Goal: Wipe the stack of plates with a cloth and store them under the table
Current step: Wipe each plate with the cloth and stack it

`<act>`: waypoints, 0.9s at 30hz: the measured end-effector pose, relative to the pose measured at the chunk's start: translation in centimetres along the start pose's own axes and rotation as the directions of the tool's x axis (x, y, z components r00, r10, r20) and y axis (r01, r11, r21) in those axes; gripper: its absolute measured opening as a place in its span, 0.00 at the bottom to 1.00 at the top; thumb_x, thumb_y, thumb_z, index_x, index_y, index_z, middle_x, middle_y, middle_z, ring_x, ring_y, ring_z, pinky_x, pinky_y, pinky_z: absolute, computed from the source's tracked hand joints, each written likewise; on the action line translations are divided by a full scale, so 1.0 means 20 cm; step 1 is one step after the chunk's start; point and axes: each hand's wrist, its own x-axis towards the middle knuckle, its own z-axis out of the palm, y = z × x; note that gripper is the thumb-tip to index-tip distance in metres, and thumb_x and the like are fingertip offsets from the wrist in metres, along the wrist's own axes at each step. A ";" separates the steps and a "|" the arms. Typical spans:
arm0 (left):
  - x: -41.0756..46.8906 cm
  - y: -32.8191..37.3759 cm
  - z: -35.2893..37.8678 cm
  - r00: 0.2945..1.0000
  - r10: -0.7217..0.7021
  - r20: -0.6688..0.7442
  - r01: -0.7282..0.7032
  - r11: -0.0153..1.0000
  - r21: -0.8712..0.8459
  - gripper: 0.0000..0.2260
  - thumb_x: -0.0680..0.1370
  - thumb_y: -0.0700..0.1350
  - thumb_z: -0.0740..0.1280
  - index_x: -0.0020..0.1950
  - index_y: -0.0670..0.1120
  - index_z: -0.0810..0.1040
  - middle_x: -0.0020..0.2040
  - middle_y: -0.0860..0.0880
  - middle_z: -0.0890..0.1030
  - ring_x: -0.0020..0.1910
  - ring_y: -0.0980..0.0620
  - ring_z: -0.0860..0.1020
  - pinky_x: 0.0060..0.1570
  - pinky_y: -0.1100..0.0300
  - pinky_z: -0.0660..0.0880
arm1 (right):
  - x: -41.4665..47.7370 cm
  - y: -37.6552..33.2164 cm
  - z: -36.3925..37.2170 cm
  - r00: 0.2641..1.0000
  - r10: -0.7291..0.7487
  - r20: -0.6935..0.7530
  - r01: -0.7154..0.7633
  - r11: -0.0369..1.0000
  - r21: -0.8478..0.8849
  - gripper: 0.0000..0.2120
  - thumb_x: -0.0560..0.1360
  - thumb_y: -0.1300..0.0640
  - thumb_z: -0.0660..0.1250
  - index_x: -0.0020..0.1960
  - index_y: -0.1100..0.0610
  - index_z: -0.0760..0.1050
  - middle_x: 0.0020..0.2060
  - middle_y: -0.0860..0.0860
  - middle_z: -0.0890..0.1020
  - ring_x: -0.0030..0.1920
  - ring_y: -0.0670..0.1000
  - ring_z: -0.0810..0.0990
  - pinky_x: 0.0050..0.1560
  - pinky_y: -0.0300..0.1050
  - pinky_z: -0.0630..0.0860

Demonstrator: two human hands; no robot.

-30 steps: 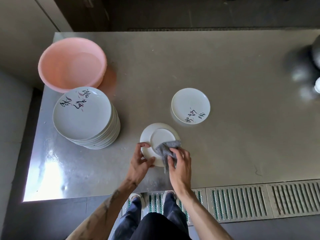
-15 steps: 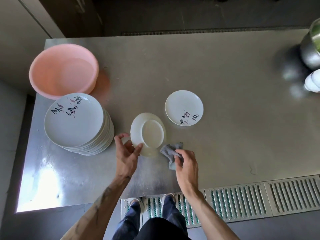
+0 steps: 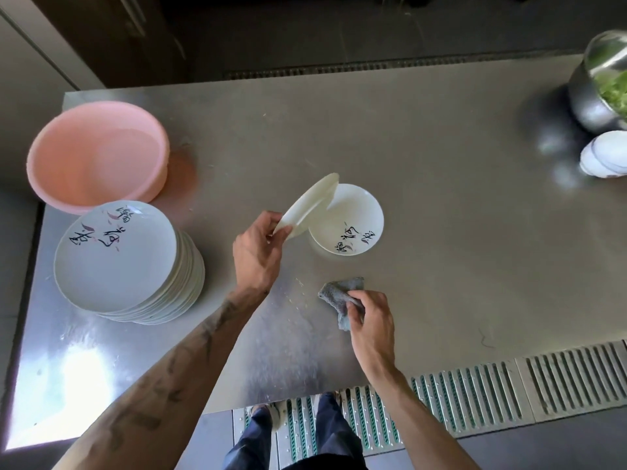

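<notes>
A tall stack of white plates [image 3: 118, 259] with black lettering stands at the left of the steel table [image 3: 441, 215]. My left hand [image 3: 258, 249] grips a small white plate [image 3: 307, 206] by its near rim, tilted steeply, its far edge over a second small plate [image 3: 349, 220] lying flat at the table's middle. My right hand [image 3: 369, 317] rests lower right of that plate, closed on a crumpled grey cloth [image 3: 341, 295] that touches the tabletop. The cloth is apart from both small plates.
A pink plastic basin [image 3: 95, 157] sits behind the stack at the far left. A steel pot [image 3: 600, 86] with greens and a white bowl [image 3: 604, 157] are at the right edge. Floor drain grating [image 3: 509, 385] runs along the table's near edge by my feet.
My left hand carried the small plate away from the cloth, up and right, tilting it over the flat plate. My right hand with the cloth dropped to the tabletop.
</notes>
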 end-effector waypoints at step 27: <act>0.17 -0.20 0.47 0.891 0.293 0.347 -0.324 0.945 0.033 0.06 0.72 0.38 0.78 0.48 0.41 0.87 0.56 0.46 0.87 0.62 0.47 0.82 0.66 0.53 0.70 | 0.09 0.07 0.04 1.000 0.017 0.021 -0.018 0.998 0.053 0.10 0.80 0.62 0.68 0.60 0.55 0.81 0.53 0.47 0.76 0.53 0.47 0.78 0.58 0.43 0.77</act>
